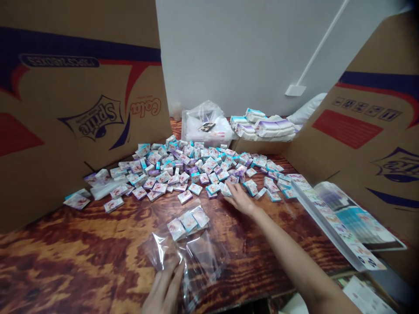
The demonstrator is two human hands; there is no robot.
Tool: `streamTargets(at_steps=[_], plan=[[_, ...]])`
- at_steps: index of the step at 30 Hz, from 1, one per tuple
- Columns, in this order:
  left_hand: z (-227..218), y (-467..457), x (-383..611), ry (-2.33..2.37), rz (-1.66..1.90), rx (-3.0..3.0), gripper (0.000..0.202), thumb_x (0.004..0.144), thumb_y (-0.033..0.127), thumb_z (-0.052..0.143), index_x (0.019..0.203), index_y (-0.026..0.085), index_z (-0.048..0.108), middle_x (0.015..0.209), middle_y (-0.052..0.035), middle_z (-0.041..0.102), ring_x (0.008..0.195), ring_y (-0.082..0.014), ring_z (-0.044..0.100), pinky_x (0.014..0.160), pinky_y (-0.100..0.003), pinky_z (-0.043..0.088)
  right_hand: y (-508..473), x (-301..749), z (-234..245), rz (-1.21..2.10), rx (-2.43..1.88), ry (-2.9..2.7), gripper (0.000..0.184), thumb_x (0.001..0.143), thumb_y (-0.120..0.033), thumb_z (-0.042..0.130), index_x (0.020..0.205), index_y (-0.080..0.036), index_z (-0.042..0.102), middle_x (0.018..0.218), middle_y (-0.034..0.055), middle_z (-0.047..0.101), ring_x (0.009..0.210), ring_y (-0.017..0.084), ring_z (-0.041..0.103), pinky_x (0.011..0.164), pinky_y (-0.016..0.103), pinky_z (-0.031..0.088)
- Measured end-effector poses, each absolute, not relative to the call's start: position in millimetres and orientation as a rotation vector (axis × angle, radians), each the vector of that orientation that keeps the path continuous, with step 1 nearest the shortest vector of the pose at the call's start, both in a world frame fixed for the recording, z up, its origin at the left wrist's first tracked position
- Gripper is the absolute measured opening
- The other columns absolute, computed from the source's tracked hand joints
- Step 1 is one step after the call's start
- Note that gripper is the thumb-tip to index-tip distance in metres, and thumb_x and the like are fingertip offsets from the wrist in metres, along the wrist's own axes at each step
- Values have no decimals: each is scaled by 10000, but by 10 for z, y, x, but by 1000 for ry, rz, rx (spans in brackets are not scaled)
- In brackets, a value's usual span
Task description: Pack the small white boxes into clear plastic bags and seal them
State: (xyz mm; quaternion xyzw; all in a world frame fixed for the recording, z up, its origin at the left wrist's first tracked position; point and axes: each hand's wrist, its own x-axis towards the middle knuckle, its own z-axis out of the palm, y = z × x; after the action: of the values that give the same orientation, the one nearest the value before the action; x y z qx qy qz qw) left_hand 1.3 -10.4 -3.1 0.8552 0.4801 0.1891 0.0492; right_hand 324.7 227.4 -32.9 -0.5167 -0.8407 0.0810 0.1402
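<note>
A big pile of small white, teal and purple packets (196, 168) covers the far part of a dark wooden table (81, 257). My right hand (238, 198) reaches into the pile's near edge, fingers curled down onto a packet. My left hand (165, 288) rests at the near edge on a clear plastic bag (193, 253), its fingers pressed on the film. Three of the small packets (188, 221) lie inside the bag at its far end.
Tall cardboard boxes stand left (75, 113) and right (369, 131). At the back lie a clear bag (204, 124) and stacked white and purple packs (265, 126). A stack of printed sheets in plastic (340, 222) lies at the right. A white wall (245, 48) rises behind.
</note>
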Motion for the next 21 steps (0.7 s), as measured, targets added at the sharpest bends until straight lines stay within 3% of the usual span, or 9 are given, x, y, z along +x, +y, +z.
streamTargets(at_steps=[5,10,14,18,21], plan=[[77,-110,72,1480,590,2566,683,857,68,396,1461,222,119,1343,-136,491,1214,-230,488,924,-304,483,2649,2931,-138,332,-1075,-2716,547,873,-244,505,1396,-234,345,1228,122,464,1117,227,471,942,370,408],[74,-129,116,1524,592,2607,753,797,-10,339,1464,221,77,1318,-121,519,1200,-227,503,901,-328,502,2678,2892,-89,337,-1178,-2840,602,778,-157,572,1356,-165,403,1141,136,528,1069,245,498,919,378,407],[19,-139,113,1527,649,2580,761,781,-22,338,1462,227,108,1317,-118,518,1211,-221,491,923,-323,489,2240,3110,-21,621,-1228,-2543,610,819,-274,556,1377,-171,332,1237,125,497,1118,249,486,946,379,395],[-19,-164,92,1518,633,2514,723,784,-12,353,1449,215,186,1336,-131,488,1225,-224,469,948,-338,470,1711,3265,-46,987,-1277,-2311,582,854,-374,520,1364,-186,313,1111,65,575,977,207,565,859,331,459],[-45,-186,89,1493,628,2482,698,784,-5,363,1437,200,228,1340,-142,474,1233,-236,454,966,-364,454,1441,3266,-140,845,-1358,-2420,589,817,-327,570,1346,-166,367,1150,102,547,1026,231,535,899,362,433]])
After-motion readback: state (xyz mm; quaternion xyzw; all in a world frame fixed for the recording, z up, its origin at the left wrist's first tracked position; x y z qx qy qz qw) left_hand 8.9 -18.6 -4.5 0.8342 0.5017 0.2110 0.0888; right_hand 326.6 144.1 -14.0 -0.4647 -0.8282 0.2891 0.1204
